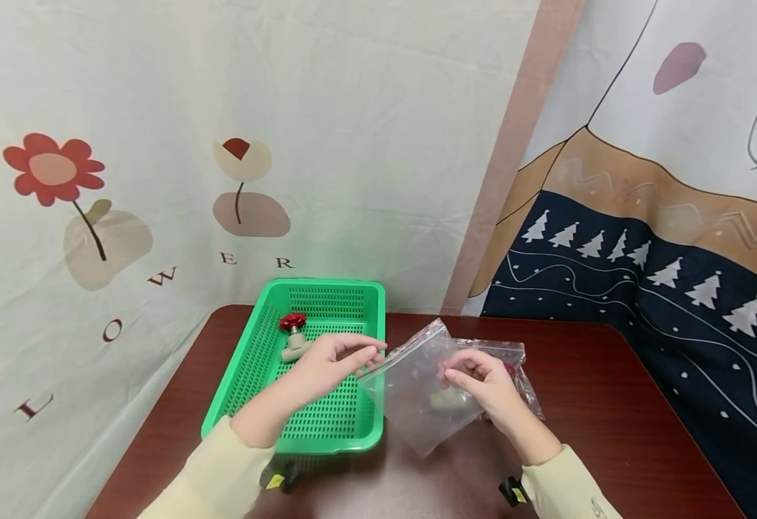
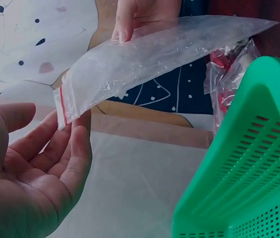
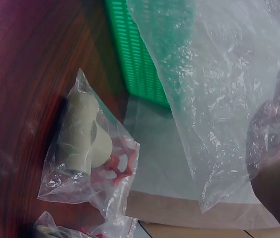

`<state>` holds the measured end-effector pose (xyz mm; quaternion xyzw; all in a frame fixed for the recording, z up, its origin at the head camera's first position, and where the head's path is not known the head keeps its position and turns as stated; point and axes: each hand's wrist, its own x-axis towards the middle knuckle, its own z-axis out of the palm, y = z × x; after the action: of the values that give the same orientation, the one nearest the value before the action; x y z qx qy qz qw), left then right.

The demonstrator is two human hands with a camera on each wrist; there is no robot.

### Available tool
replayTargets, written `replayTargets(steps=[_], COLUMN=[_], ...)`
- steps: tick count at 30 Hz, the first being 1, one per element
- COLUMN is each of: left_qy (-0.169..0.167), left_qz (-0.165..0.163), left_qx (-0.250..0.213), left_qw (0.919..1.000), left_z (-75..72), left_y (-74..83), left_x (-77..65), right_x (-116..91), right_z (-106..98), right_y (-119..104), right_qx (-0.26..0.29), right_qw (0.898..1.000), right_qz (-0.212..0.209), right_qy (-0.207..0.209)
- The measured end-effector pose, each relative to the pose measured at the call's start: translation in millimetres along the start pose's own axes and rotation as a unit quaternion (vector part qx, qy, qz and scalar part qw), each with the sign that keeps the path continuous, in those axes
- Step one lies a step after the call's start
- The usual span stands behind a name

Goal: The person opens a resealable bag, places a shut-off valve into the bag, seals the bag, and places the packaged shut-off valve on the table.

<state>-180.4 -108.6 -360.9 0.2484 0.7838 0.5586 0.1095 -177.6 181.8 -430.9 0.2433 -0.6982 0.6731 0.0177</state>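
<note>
A clear zip-lock bag [image 1: 411, 389] hangs tilted between my two hands above the table; nothing shows inside it. My right hand [image 1: 482, 382] pinches the bag by its side, thumb on the near face, as the left wrist view also shows. At the zip end, with its red line, the fingers of my left hand [image 2: 45, 163] touch the plastic from beneath, while the thumb stands apart. Behind the bag lies a packed zip-lock bag [image 3: 88, 144] holding a pale valve with a red handwheel. Another packed bag [image 3: 80, 230] is partly cut off below it.
A green perforated basket [image 1: 213, 404] stands left of the bags on the dark red-brown table [image 1: 586, 404]. Inside its far left part sits a loose pale valve with a red wheel [image 1: 293, 333]. A printed cloth [image 1: 378, 144] hangs behind the table.
</note>
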Motion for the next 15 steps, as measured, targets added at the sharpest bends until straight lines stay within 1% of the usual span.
replayTargets(steps=[3,6,9,13,15], left_qy=[-0.003,-0.01,-0.014,-0.02,-0.021], left_qz=[-0.006,-0.019,-0.035,-0.037,-0.037], left_qx=[-0.002,-0.021,-0.03,-0.015,-0.009], left_qw=[1.0,0.9995,0.9988,0.999,0.999], left_z=[3.6,5.8,7.4,9.5,10.8], left_y=[-0.8,-2.5,-4.0,-5.5,-6.4], left_x=[2.6,3.7,3.9,3.9,3.8], right_x=[0.7,0.3,0.0,1.3,2.4], right_z=[-0.3,-0.1,-0.3,0.8,1.4], right_y=[2.2,3.1,4.2,6.0,7.4], right_qx=[0.005,0.007,0.0,-0.002,-0.002], right_qw=[1.0,1.0,1.0,1.0,0.999], right_qz=[-0.003,0.003,0.004,0.002,-0.008], right_qy=[-0.018,-0.023,-0.026,-0.031,-0.037])
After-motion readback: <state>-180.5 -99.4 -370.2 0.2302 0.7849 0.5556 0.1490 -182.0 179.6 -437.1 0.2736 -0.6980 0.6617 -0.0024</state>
